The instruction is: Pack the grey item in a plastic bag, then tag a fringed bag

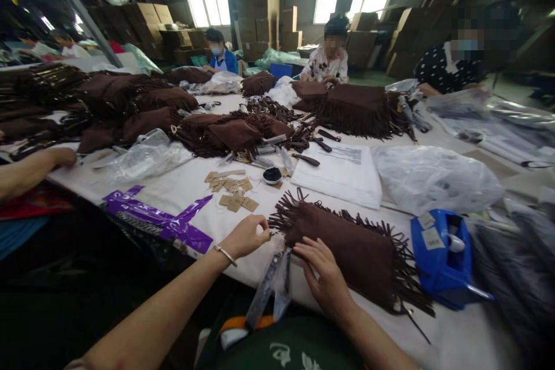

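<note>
A brown fringed bag (pixel 347 237) lies flat on the table in front of me. My left hand (pixel 249 237) is at its near left corner, thumb and forefinger pinched together; what they hold, if anything, is too small to name. My right hand (pixel 318 269) rests with fingers spread on the bag's near left edge. Between my hands a plastic-wrapped strap (pixel 264 286) hangs from that corner over the table edge. Beyond my left hand lie several tan paper tags (pixel 236 202) with strings. A small white dish (pixel 272 176) near them holds something black.
A blue tape dispenser (pixel 442 260) stands right of the bag. Purple tape (pixel 165 219) covers the table edge at left. Stacked white plastic bags (pixel 342 176) and piles of brown bags (pixel 225 133) lie farther back. Several people sit around the table; a co-worker's arm (pixel 34 170) reaches in at left.
</note>
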Demonstrator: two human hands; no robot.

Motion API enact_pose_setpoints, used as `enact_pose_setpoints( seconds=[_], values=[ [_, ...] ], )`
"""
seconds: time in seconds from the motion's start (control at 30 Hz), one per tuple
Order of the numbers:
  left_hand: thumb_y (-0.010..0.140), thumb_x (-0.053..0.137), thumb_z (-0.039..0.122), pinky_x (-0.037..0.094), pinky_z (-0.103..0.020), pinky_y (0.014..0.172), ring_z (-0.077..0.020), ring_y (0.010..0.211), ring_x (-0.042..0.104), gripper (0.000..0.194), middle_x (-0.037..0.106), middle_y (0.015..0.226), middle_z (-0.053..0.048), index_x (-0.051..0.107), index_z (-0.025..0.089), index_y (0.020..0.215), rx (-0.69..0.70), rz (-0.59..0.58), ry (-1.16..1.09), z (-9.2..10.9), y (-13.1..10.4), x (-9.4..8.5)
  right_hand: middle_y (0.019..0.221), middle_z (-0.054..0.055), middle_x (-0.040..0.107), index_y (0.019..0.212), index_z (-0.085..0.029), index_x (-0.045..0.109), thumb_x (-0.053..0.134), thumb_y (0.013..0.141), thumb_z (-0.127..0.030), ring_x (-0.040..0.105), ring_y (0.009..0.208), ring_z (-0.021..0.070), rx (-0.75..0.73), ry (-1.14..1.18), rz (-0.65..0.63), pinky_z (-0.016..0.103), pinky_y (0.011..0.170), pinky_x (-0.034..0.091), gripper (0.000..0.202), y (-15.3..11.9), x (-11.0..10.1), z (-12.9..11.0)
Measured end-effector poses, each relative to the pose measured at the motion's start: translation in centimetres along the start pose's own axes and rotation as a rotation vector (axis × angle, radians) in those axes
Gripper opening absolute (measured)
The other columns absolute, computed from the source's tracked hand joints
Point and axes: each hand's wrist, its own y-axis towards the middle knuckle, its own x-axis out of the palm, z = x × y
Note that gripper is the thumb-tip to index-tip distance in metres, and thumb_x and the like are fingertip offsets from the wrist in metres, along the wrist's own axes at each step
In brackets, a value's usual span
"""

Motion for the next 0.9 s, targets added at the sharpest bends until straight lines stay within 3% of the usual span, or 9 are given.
enact_pose_setpoints(
  seconds=[0.1,0.17,0.3,0.37,0.47,0.6,0.7,0.8,0.9],
  values=[
    [0.072,0.056,0.027,0.04,-0.026,0.061,-0.0155,0.062,0.054,0.011,0.06,0.064,0.0,0.059,0.016,0.069,-0.065,-0.038,-0.125,0.4,1.8,0.7,0.115,-0.002,0.064,0.122,-0.029,0.053,0.041,0.093,-0.017,0.046,0.121,0.0145,-0.175,0.084,-0.241,0.042,0.114,0.02,0.034,1.7,1.7,-1.8],
    [0.073,0.054,0.028,0.04,-0.024,0.057,-0.0143,0.06,0.054,0.014,0.06,0.063,0.0,0.058,0.015,0.072,-0.102,-0.013,-0.203,0.3,3.0,1.5,0.115,-0.001,0.063,0.119,-0.028,0.056,0.044,0.095,-0.03,0.044,0.123,0.0172,-0.217,0.056,-0.39,0.045,0.115,0.016,0.027,2.5,3.1,-2.5],
    [0.071,0.058,0.029,0.04,-0.023,0.058,-0.014,0.062,0.054,0.015,0.061,0.065,-0.001,0.06,0.014,0.071,-0.174,0.059,-0.326,-0.1,4.7,2.4,0.101,0.005,0.065,0.091,-0.02,0.066,0.052,0.087,-0.056,0.045,0.12,0.023,-0.224,-0.119,-0.514,0.048,0.116,0.008,0.039,3.1,4.0,-2.5],
    [0.07,0.061,0.029,0.039,-0.023,0.057,-0.0137,0.061,0.054,0.015,0.06,0.063,0.0,0.06,0.014,0.07,-0.213,0.066,-0.395,-0.3,4.9,2.5,0.099,0.005,0.064,0.085,-0.019,0.066,0.062,0.08,-0.051,0.044,0.121,0.024,-0.21,-0.201,-0.518,0.046,0.116,0.007,0.033,2.9,3.0,-2.0],
    [0.07,0.064,0.028,0.04,-0.022,0.056,-0.0129,0.06,0.055,0.015,0.06,0.063,-0.001,0.059,0.014,0.072,-0.277,0.059,-0.519,-0.7,4.3,2.5,0.112,0.004,0.062,0.094,-0.019,0.064,0.058,0.084,-0.026,0.034,0.131,0.023,-0.172,-0.31,-0.499,0.047,0.117,0.007,0.014,1.8,1.0,-1.2],
    [0.072,0.065,0.03,0.044,-0.022,0.058,-0.0131,0.064,0.059,0.028,0.064,0.074,-0.003,0.059,0.013,0.093,-0.36,0.03,-0.696,-1.4,1.9,2.2,0.147,0.0,0.036,0.131,-0.026,0.047,0.04,0.082,-0.003,0.018,0.14,0.0232,-0.143,-0.474,-0.367,0.049,0.114,0.021,0.054,-1.1,0.0,0.3],
    [0.077,0.061,0.028,0.048,-0.022,0.061,-0.0135,0.07,0.062,0.035,0.065,0.083,-0.007,0.055,0.012,0.108,-0.436,-0.025,-0.83,-1.5,0.7,2.1,0.153,0.003,0.022,0.145,-0.022,0.026,0.035,0.075,0.005,0.019,0.14,0.0221,-0.057,-0.577,-0.23,0.044,0.111,0.031,0.075,-3.4,0.7,1.1],
    [0.081,0.056,0.022,0.05,-0.021,0.064,-0.0128,0.077,0.063,0.037,0.065,0.094,-0.01,0.051,0.011,0.116,-0.49,-0.063,-1.012,0.2,1.5,3.3,0.151,0.004,0.025,0.144,-0.018,0.027,0.033,0.073,0.005,0.021,0.14,0.021,-0.02,-0.577,-0.19,0.045,0.11,0.034,0.075,-4.5,1.4,1.4],
    [0.086,0.051,0.022,0.051,-0.023,0.064,-0.014,0.08,0.064,0.045,0.064,0.102,-0.011,0.043,0.013,0.129,-0.432,-0.137,-1.018,3.4,3.6,6.2,0.15,0.004,0.028,0.143,-0.018,0.03,0.033,0.073,0.004,0.023,0.139,0.0209,-0.035,-0.556,-0.177,0.045,0.109,0.037,0.073,-4.7,1.5,1.5]
  ],
)
